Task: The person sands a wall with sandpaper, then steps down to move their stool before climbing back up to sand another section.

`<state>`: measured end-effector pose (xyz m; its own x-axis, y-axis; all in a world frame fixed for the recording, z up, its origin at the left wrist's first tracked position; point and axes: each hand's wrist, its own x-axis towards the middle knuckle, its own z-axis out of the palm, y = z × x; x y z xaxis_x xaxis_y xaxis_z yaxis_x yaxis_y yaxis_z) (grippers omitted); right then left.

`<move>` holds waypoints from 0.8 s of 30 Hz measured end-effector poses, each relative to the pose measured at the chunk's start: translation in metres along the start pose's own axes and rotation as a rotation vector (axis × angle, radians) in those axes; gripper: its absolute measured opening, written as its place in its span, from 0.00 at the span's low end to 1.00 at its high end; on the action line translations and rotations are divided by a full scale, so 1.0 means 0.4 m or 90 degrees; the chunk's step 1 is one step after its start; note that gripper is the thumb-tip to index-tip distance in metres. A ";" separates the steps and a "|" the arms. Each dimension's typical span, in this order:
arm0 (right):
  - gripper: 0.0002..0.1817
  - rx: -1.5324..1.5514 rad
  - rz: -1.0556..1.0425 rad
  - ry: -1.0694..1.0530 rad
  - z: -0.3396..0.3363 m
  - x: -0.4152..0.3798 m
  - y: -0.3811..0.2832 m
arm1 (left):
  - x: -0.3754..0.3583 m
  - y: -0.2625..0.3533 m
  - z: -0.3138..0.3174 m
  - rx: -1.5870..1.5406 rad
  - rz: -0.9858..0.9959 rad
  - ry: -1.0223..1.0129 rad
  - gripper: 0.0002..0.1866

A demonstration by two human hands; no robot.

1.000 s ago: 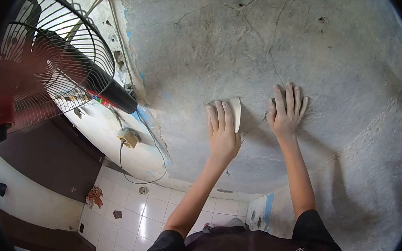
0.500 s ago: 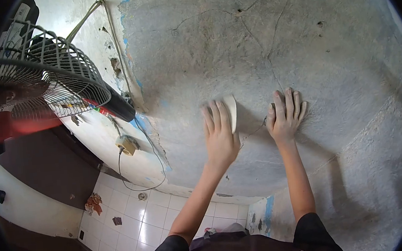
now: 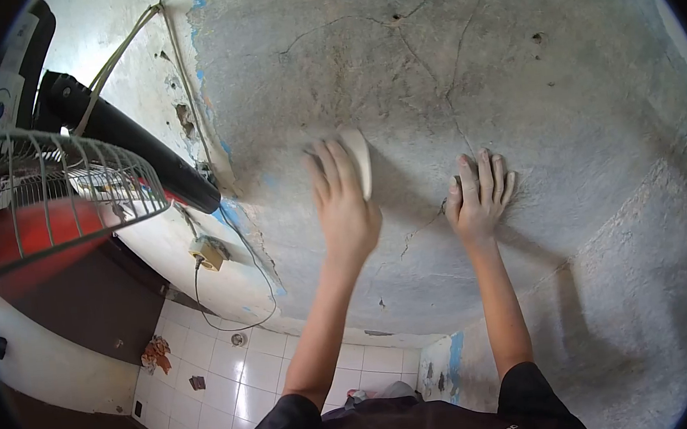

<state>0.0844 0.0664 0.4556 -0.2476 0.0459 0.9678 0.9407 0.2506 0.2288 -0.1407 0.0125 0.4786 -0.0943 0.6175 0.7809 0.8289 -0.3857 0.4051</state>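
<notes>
My left hand (image 3: 343, 206) holds a pale, thin pad or sheet (image 3: 360, 162) against the grey plastered wall (image 3: 401, 128); the pad's curved edge shows to the right of the fingers, and the fingertips are somewhat blurred. To the right, my right hand (image 3: 479, 194) rests on the same wall with its dusty fingers apart and nothing in it. Thin cracks run down the wall above it, and a short crack lies between the two hands.
At the left is a fan (image 3: 64, 198) with a wire cage and a red, blurred part. A black tube-like object (image 3: 142, 150) slants beside it. A socket box (image 3: 210, 255) with a cable hangs on the wall. White floor tiles (image 3: 214, 365) and a crumpled cloth (image 3: 157, 355) lie below.
My left hand has moved up and to the left along the wall with the pad. My right hand stays at the same spot on the wall. The fan cage has turned.
</notes>
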 end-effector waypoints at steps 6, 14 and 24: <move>0.21 0.019 -0.005 0.020 0.004 0.003 0.006 | -0.130 0.053 0.098 -0.048 0.023 -0.063 0.41; 0.22 0.051 0.001 -0.026 -0.038 0.017 -0.015 | -0.159 0.067 0.091 -0.091 0.031 -0.073 0.39; 0.19 0.527 0.187 -0.309 -0.169 0.066 -0.180 | -0.169 0.022 0.135 -0.052 0.097 -0.079 0.35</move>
<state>0.0260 -0.0158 0.4719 -0.2731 0.5576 0.7839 0.5674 0.7514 -0.3368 -0.0972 0.0045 0.4036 0.1017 0.6251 0.7739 0.7806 -0.5324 0.3274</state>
